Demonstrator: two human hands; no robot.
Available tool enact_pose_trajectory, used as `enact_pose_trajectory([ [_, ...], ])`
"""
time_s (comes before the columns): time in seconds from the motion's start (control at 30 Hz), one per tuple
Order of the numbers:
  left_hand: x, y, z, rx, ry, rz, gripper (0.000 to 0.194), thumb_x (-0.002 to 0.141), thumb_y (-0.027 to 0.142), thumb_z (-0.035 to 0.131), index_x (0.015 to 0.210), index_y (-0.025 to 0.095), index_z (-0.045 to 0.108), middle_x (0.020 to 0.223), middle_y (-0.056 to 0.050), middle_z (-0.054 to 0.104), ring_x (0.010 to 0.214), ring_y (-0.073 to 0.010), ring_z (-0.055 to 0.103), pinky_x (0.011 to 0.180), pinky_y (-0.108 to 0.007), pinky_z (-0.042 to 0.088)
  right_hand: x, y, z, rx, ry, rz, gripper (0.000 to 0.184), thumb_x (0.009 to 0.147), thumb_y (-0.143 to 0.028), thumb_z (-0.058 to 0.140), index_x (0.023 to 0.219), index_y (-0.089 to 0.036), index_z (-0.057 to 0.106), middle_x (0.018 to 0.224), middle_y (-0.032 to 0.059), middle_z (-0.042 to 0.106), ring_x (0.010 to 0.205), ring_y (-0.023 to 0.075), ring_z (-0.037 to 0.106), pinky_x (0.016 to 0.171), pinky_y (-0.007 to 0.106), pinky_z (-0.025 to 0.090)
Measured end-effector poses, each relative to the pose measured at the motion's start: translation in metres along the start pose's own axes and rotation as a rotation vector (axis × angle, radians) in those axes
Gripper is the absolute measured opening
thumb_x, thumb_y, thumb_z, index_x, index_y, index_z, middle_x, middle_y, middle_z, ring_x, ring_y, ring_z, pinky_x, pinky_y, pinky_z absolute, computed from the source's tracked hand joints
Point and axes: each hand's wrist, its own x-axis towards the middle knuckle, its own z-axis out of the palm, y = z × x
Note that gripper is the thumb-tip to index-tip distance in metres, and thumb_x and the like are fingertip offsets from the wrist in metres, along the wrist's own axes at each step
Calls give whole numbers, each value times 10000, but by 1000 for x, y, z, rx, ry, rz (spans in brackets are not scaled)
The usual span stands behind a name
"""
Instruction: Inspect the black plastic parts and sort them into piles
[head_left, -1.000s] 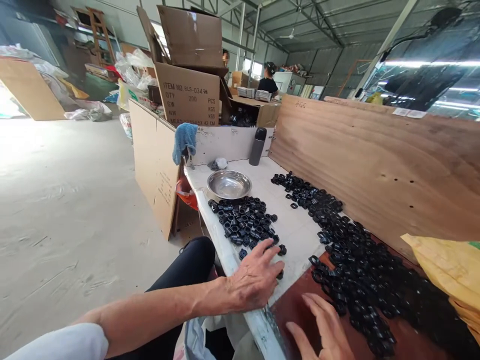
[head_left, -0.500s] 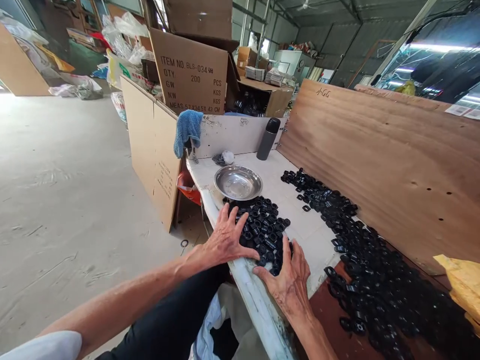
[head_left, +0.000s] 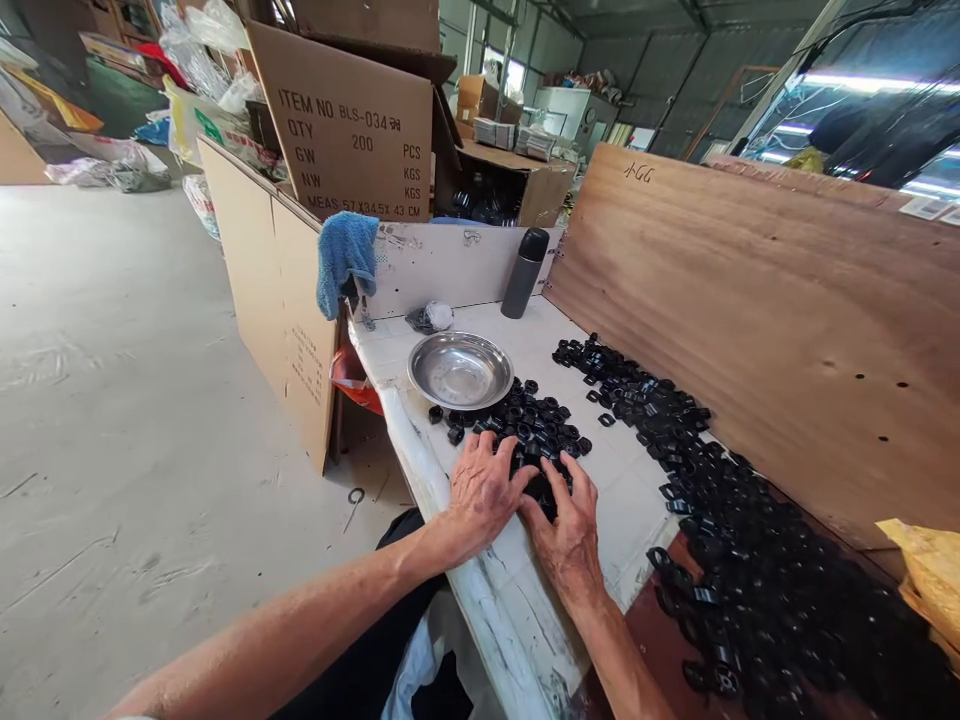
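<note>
Gathering looks partly done, by my judgement: a clump from the small pile of black parts sits between the two hands, on the near right side of the steel bowl; the rest of the pile runs up to the bowl's rim, touching or just beside, cannot tell which

Left over: a few loose parts just on the near side of the bowl, and a much larger heap well to its right, neither hand on it

Left hand, near side of bowl: fingers bent and a little apart, tips down at the parts, thumb reaching toward the other thumb

Right hand, farther from bowl: fingers curved, slightly spread; whether either hand pinches a part, cannot tell

Around: plastic wad just beyond the bowl, dark flask beyond and right, blue cloth beyond and left, wooden board well to the right

In the way: only the bowl itself, I judge, bounding the pile's far side
</note>
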Motion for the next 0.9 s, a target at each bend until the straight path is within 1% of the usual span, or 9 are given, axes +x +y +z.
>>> enact_pose_trajectory([
  [0.07,6,6,2,-73,22,-80,247,988,376,533,1107,207,667,1023,-83,628,997,-261,561,961,-448,478,7,-4,8,16,67,1,425,987,-421,565,1311,-154,629,1368,201,535,1298,343,496,1078,590,432],
  [0.13,12,11,2,-155,47,-161,227,997,357,513,1031,205,679,1020,-76,649,993,-246,581,981,-445,465,14,-12,16,41,147,46,377,1002,-395,521,1254,-151,659,1279,186,589,1244,326,535,1070,580,433],
  [0.33,24,15,-2,-492,76,-405,374,1019,335,426,736,207,634,880,-38,674,903,-202,625,903,-380,481,33,-42,40,273,248,328,355,960,-448,545,1077,-169,733,1130,146,666,1093,294,610,986,487,485],
  [0.47,26,21,-9,-759,169,-424,413,1009,386,450,695,204,648,928,-35,676,872,-169,641,829,-314,498,44,-57,37,405,285,418,304,926,-444,603,1006,-182,736,1055,120,686,996,264,633,906,430,515],
  [0.57,34,29,-25,-885,250,-380,397,991,374,474,680,192,641,926,-44,676,832,-157,638,788,-287,502,62,-74,29,551,320,480,301,926,-469,605,942,-190,717,969,102,708,891,236,650,817,377,526],
  [0.63,47,28,-39,-906,296,-304,385,978,364,489,662,189,622,941,-49,685,848,-159,637,807,-281,498,83,-85,30,602,331,474,321,933,-489,586,938,-190,703,939,95,718,848,222,654,774,351,523],
  [0.7,67,17,-51,-866,325,-251,378,977,366,483,666,191,606,946,-48,689,873,-163,630,826,-278,489,109,-93,41,657,333,430,332,925,-498,579,927,-186,694,914,86,717,827,218,651,754,343,520],
  [0.8,103,-11,-58,-708,313,-348,396,988,399,441,664,204,560,785,-20,648,780,-165,585,722,-277,456,148,-98,69,668,294,406,306,922,-459,571,884,-189,712,909,70,722,845,214,646,796,350,519],
  [0.9,131,-33,-57,-562,267,-412,444,994,419,396,614,210,491,650,-6,581,666,-169,532,663,-296,420,174,-99,91,680,226,363,279,908,-398,563,866,-190,743,952,67,741,924,220,656,896,368,511],
])
